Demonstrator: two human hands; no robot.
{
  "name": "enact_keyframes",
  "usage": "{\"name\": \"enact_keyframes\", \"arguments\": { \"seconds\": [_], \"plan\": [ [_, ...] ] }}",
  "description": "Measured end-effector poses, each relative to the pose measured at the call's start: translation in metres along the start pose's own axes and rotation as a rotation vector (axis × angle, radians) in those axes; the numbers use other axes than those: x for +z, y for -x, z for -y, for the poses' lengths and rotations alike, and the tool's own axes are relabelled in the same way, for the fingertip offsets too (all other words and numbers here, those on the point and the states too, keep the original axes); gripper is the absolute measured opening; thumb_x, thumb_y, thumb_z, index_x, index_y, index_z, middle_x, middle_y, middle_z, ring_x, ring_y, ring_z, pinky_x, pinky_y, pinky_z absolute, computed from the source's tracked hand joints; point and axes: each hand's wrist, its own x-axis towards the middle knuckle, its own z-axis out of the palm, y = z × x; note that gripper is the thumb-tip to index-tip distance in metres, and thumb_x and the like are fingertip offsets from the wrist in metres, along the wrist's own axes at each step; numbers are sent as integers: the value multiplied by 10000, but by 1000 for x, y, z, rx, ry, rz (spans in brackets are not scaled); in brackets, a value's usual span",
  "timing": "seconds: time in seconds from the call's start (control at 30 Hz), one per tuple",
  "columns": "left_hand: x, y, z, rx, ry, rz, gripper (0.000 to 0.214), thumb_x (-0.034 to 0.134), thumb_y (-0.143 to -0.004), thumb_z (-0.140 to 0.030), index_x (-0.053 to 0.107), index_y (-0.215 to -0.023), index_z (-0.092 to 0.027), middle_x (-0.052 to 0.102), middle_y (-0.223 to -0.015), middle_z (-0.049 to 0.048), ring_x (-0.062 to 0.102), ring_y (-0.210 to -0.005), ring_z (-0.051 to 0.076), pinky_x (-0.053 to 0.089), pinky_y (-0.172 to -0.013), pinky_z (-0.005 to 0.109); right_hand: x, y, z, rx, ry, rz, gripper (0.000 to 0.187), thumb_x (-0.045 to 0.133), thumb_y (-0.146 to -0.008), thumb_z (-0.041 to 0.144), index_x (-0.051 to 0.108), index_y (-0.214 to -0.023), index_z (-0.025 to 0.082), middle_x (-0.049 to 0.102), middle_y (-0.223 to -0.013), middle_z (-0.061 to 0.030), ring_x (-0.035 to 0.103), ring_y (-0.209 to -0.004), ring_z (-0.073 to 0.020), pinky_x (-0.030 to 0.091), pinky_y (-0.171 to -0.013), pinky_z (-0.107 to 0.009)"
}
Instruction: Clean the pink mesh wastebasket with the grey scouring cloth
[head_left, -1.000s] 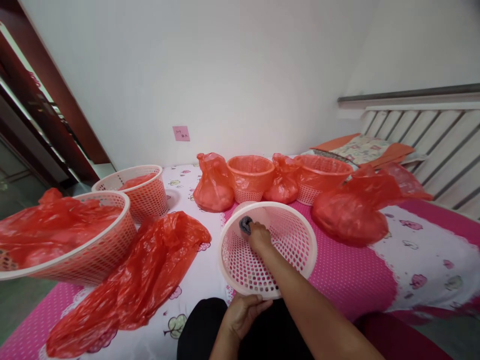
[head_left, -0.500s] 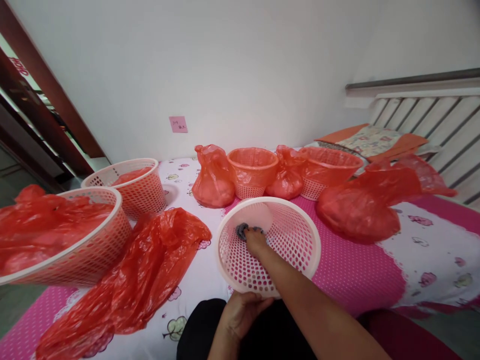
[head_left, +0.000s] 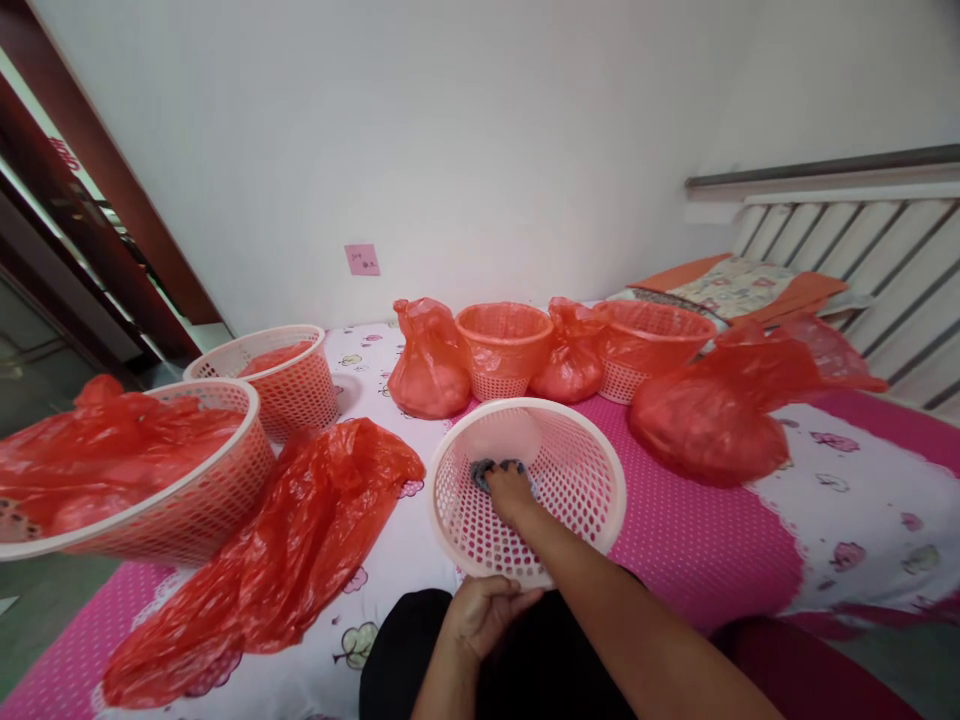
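Note:
A pale pink perforated plastic basket point(head_left: 574, 440) is tilted towards me at the front of the bedding. My left hand point(head_left: 487, 612) grips its near rim, the thumb lying along the outside. Inside the basket, my right hand point(head_left: 511, 492) presses a grey-blue cloth point(head_left: 481, 474) against the inner wall, its fingers closed on the cloth. Part of the cloth is hidden beneath the fingers. Left of the basket, a crumpled red plastic bag point(head_left: 300, 550) lies flat on the bedding.
Two more pink baskets, a near one point(head_left: 225, 465) and a far one point(head_left: 304, 385), hold red bags at left. Along the wall stand red-lined bins point(head_left: 504, 335) point(head_left: 652, 330) and tied red bags point(head_left: 429, 365) point(head_left: 570, 360). Another full red bag point(head_left: 709, 420) lies right, before a white railing point(head_left: 900, 270).
My right hand has shifted slightly along the inside wall with the cloth. My left hand still holds the rim. The whole view has turned slightly left.

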Motion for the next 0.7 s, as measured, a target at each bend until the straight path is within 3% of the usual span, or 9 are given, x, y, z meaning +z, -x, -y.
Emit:
{"name": "enact_keyframes", "arguments": {
  "seconds": [0.2,0.4,0.7],
  "plan": [
    [-3,1,1,27,2,-2,343,607,-638,120,715,-926,-31,808,-943,161,765,-963,301,527,-1058,505,-7,28,5,-48,-17,-15,384,390,-975,71,675,-1189,215,659,-1354,-114,529,-1222,-309,397,-945,-439],
    [-6,0,2,55,-1,7,452,572,-624,135,711,-1014,-46,807,-949,144,766,-986,320,502,-1086,548,-11,62,9,-108,-66,-48,381,378,-987,88,688,-1168,215,678,-1295,-89,560,-1139,-279,412,-903,-387],
    [-10,-2,1,96,-31,40,440,543,-602,134,716,-959,-56,795,-843,104,764,-848,234,513,-1083,497,-6,95,14,-207,-152,-69,327,533,-860,70,710,-1103,199,697,-1191,-100,565,-1081,-277,406,-840,-350]
  ]
}}
